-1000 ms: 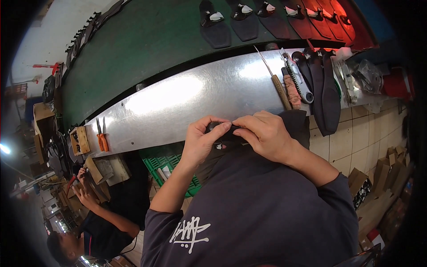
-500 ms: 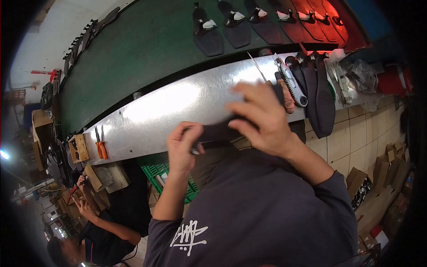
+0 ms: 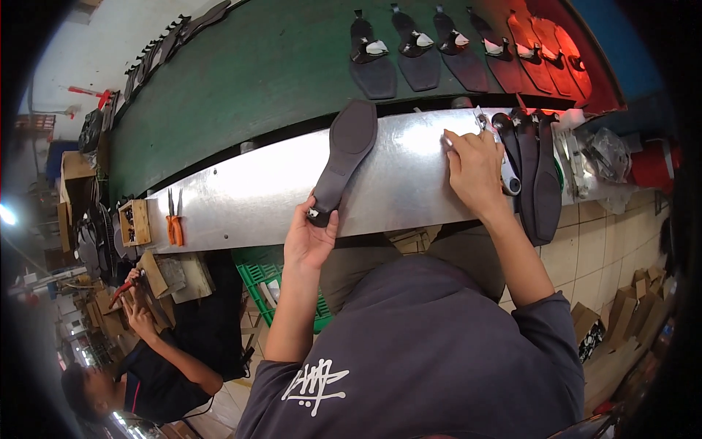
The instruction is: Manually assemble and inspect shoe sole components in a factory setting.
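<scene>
My left hand grips a dark sandal sole by its narrow end, where a short black strap piece with a white mark shows. The sole's broad end points away from me, over the metal bench and up to the edge of the green belt. My right hand lies over the tools at the bench's right, its fingers bent. What its fingers close on, if anything, is hidden beneath them. Beside it sits a grey utility knife, partly covered by the hand. Several dark soles lie stacked just right of the knife.
Across the green belt stand several strapped soles, the right ones lit red. Orange-handled pliers and a wooden box of small parts are at the bench's left. A green crate sits below. A co-worker holds a red-handled tool.
The sole, held low and blurred between both hands before, is now stretched out over the bench in my left hand. My right hand has left it and moved right onto the tools.
</scene>
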Motion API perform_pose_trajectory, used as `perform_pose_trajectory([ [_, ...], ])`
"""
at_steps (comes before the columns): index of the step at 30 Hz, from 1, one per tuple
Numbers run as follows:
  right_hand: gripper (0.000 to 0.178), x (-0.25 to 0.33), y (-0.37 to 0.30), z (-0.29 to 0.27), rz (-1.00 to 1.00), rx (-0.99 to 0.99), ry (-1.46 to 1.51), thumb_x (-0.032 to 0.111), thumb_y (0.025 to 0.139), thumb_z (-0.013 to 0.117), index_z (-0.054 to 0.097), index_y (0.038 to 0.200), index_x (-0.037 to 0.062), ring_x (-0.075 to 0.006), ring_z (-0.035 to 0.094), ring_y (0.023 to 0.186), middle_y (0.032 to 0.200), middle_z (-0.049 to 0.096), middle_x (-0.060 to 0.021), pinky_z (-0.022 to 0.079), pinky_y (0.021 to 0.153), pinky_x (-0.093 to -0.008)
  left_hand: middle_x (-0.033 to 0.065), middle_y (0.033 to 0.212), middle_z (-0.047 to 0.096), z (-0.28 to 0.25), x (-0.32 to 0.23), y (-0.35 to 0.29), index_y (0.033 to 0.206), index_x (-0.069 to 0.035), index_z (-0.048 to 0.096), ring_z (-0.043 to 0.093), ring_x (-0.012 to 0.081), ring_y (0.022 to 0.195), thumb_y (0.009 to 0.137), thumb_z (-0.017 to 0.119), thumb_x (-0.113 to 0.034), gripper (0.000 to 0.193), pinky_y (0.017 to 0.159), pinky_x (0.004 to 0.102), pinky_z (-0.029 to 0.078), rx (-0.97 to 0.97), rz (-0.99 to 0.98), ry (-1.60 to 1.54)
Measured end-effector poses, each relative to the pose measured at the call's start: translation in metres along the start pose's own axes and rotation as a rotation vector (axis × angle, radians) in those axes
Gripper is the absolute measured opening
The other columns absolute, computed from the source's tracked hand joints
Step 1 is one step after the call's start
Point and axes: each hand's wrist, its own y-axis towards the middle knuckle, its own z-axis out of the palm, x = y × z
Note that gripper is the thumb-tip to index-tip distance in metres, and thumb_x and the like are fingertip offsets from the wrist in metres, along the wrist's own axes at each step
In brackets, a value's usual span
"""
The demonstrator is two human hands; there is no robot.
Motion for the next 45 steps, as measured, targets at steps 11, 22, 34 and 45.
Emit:
perform_pose_trajectory([
  [11,0.064,0.082,-0.057,-0.02,0.189,0.717,1.375,0.002,0.089,0.051,0.03,0.149,0.0133,-0.0104,0.053,0.06,0.064,0.059,-0.0036,0.046,0.067,-0.0266,-0.0009,0.088,0.067,0.045,0.035,-0.016,0.096,-0.014,0.063,0.059,0.0099,0.065,0.088,0.068,-0.032,0.02,0.043,0.0197,0.037,0.102,-0.309,-0.229],
  [22,0.038,0.079,-0.061,-0.005,0.057,0.413,1.292,0.001,0.093,0.05,0.055,0.131,0.0011,-0.0097,0.053,0.062,0.071,0.058,-0.0046,0.044,0.059,-0.0256,-0.0035,0.077,0.065,0.041,0.043,-0.025,0.089,-0.014,0.063,0.052,0.0073,0.058,0.091,0.063,-0.034,0.02,0.038,0.0201,0.025,0.188,-0.286,-0.253],
  [34,0.06,0.073,-0.047,-0.033,0.506,1.036,1.747,0.014,0.098,0.047,0.018,0.15,0.0031,-0.0077,0.046,0.048,0.073,0.059,-0.0087,0.036,0.042,-0.0193,0.0033,0.077,0.062,0.048,0.034,-0.031,0.092,-0.005,0.058,0.053,0.0079,0.056,0.098,0.05,-0.046,0.042,0.043,0.0207,0.037,0.115,0.358,0.251],
  [45,0.045,0.077,-0.048,-0.019,0.706,1.043,2.119,0.014,0.098,0.047,0.04,0.141,0.0027,-0.0067,0.048,0.052,0.073,0.058,-0.0059,0.036,0.044,-0.0181,0.0103,0.066,0.064,0.044,0.043,-0.026,0.067,0.0,0.059,0.058,0.0127,0.058,0.101,0.031,-0.053,0.069,0.059,0.0242,0.047,0.126,0.899,0.53],
])
